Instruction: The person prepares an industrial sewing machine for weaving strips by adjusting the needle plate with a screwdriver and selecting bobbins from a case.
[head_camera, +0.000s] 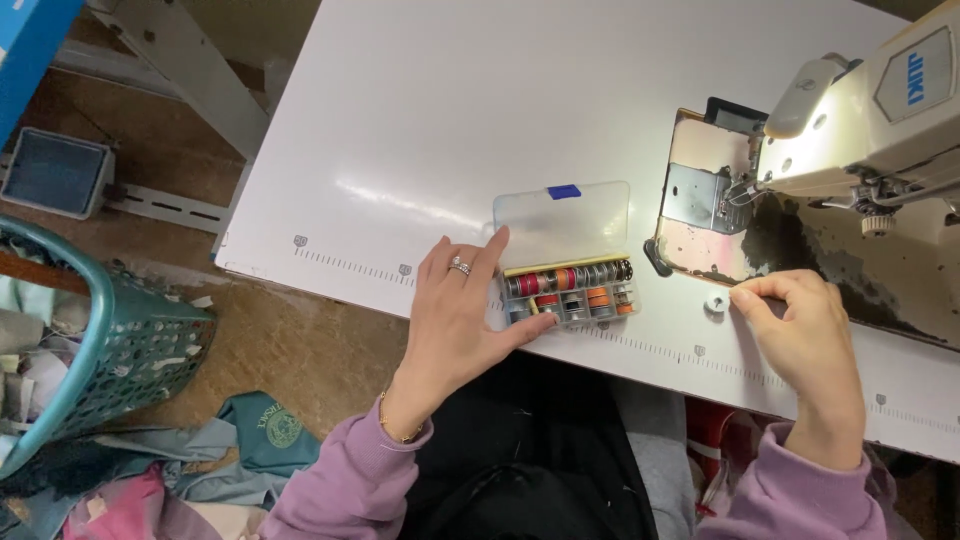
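Left hand: the left hand lies flat on the near edge of the white sewing table, fingers spread and relaxed, gripping nothing; its thumb and forefinger bracket the left end of the small clear plastic bobbin box, seemingly to steady it.

Right hand: the right hand rests on the table to the right of the box, its fingers curled in with thumb and forefinger pinched together. Whether something thin sits in that pinch I cannot tell.

White ring: a small white round piece lies on the table just beside the right fingertips, close to them but not clearly touched.

Bobbin box: it sits between the two hands at the table's front, its clear hinged lid with a blue catch thrown back flat, so the rows of red, orange, grey and black bobbins are open to reach.

Ruler marks: a printed scale runs along the table's front edge beneath the box and both hands.

Machine bed: beyond the right hand, the worn metal plate under the needle is lit by the lamp of the cream industrial sewing machine, whose head reaches in from the right.

Floor: a teal plastic basket of cloth scraps stands at the left, near the chair.
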